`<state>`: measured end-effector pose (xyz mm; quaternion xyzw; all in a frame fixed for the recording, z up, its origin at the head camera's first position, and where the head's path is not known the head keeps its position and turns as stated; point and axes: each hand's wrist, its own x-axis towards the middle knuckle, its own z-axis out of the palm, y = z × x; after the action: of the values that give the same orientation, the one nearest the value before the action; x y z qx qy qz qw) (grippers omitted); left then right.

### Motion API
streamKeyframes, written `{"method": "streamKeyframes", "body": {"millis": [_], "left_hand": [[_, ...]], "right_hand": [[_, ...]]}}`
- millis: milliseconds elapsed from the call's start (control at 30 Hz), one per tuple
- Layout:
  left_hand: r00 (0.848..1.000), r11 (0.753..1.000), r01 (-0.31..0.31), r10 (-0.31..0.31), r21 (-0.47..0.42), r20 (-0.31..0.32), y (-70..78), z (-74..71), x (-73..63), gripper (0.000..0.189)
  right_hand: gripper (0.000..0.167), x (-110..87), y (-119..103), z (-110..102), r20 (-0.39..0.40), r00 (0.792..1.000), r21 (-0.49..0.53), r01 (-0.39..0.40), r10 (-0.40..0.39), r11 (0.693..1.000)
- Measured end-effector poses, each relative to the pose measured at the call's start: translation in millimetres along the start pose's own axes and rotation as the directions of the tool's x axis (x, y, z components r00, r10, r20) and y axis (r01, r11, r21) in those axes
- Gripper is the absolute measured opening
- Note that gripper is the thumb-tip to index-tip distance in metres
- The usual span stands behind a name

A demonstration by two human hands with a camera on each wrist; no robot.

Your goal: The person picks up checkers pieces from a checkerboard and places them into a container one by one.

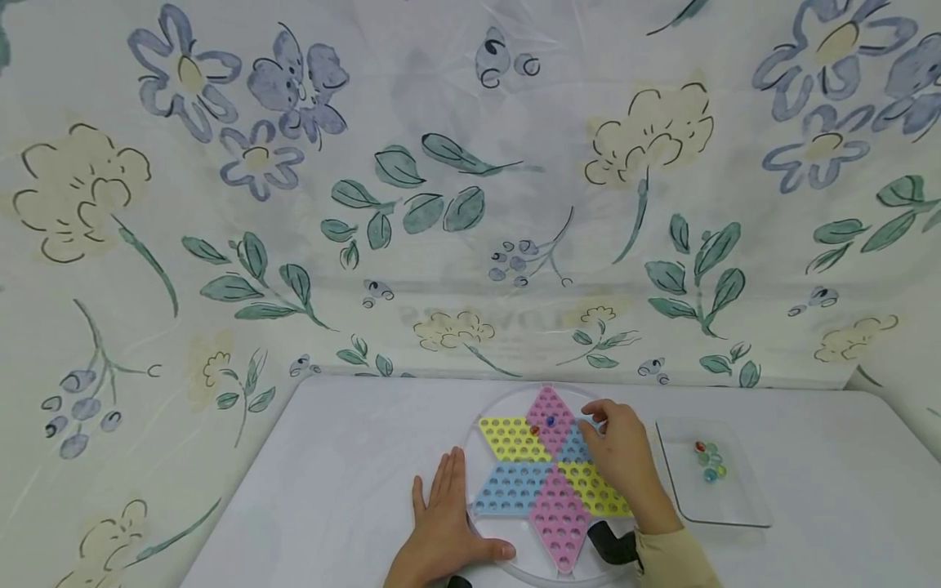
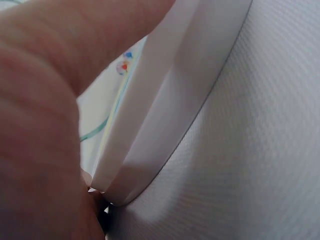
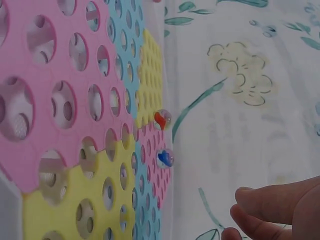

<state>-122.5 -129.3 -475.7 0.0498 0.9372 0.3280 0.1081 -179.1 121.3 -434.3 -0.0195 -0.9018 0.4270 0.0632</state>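
Two marbles, a blue one [image 1: 550,421] and a red one [image 1: 534,430], are spotted in the head view on the far part of the star board [image 1: 562,506], left of the nearer right hand [image 1: 621,445]; the board's edge is touched by the left hand [image 1: 444,518], fingers straight; several loose marbles [image 1: 716,460] are held in the clear tray [image 1: 728,523], rightward. In the left wrist view, the board's rim is seen edge-on. In the right wrist view, nothing is seen gripped by the loosely bent right fingers.
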Motion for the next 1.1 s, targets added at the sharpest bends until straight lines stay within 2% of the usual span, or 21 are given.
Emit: {"method": "streamKeyframes", "body": {"millis": [567, 1100], "left_hand": [[1.000, 1.000, 0.011, -0.011, 0.008, 0.002, -0.5, 0.8, 1.3, 0.151], [1.000, 1.000, -0.018, 0.018, -0.006, -0.007, -3.1, 0.0, -0.1, 0.152]], "right_hand": [[0.023, 12.1, -3.9, 19.8, 0.072, 0.997, -0.007, 0.016, -0.015, 1.000], [0.021, 21.0, -7.6, 39.9, 0.082, 0.995, -0.016, 0.056, -0.054, 0.998]]}}
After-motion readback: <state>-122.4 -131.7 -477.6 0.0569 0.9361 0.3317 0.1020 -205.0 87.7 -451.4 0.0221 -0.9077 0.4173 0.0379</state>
